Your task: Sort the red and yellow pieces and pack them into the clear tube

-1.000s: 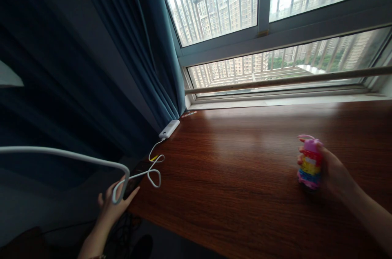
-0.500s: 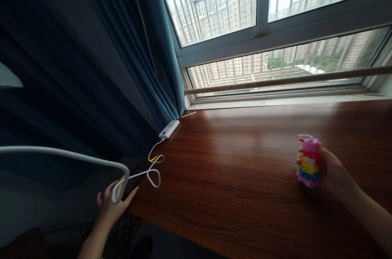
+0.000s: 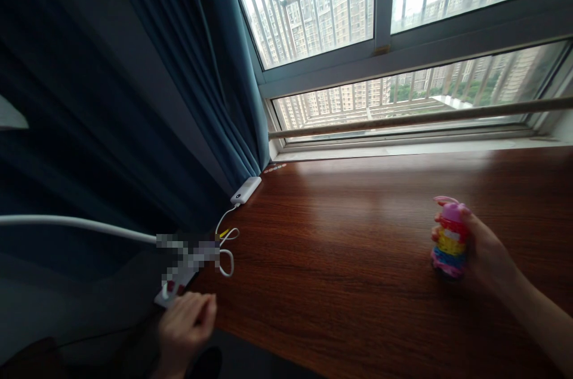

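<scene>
My right hand (image 3: 486,245) is wrapped round a small pink-capped bottle (image 3: 451,242) with red, yellow, blue and pink layers, over the right part of the wooden table. A pink loop sticks out at its top. At the table's left front edge, my left hand (image 3: 188,319) is curled into a loose fist, and nothing shows in it. Just beyond that hand a phone (image 3: 187,274), its screen lit and blurred out by pixels, lies at the table's left edge. A white cable (image 3: 227,262) loops beside the phone.
The brown wooden table (image 3: 331,259) reaches to the window sill. A white power bank (image 3: 246,190) with a cable plugged in lies at the far left corner, against the blue curtain (image 3: 215,68). From the left, a thick white arm (image 3: 80,222) extends towards the phone.
My left hand has come off the phone, moved nearer and to the right, and its fingers have curled in. The phone's screen has lit up. My right hand still holds the bottle, almost unmoved.
</scene>
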`<action>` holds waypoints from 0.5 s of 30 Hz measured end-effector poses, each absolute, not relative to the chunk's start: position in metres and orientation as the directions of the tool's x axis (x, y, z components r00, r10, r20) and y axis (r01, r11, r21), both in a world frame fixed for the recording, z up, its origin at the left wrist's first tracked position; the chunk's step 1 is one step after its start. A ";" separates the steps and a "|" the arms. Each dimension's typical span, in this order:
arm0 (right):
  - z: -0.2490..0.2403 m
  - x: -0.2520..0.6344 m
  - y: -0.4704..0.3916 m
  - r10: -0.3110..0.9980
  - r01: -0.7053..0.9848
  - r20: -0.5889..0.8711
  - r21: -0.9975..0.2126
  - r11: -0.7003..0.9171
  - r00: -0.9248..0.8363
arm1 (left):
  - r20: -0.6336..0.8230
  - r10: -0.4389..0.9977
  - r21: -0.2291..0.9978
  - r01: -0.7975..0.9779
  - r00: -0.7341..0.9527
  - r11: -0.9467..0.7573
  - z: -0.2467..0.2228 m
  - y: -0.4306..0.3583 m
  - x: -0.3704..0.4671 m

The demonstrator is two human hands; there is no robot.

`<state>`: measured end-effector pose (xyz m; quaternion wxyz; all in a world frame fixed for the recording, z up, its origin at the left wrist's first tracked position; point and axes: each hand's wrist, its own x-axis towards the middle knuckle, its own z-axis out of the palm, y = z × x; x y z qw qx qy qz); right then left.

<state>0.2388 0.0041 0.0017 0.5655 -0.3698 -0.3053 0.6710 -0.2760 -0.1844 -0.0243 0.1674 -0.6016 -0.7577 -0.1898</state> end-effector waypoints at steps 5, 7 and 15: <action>0.011 0.209 0.000 0.985 -0.542 -0.136 -0.822 -0.173 -0.107 | 0.210 0.958 0.503 0.819 0.193 -0.275 -0.011 -0.141 -0.129; 0.017 0.188 -0.001 0.981 -0.545 -0.132 -0.817 -0.190 -0.143 | 0.198 0.946 0.709 0.629 0.256 -0.318 0.004 -0.108 -0.079; 0.044 0.146 0.023 0.992 -0.574 0.080 -0.819 0.011 -0.095 | 0.142 0.815 0.987 -0.145 0.562 -0.072 0.024 0.021 0.028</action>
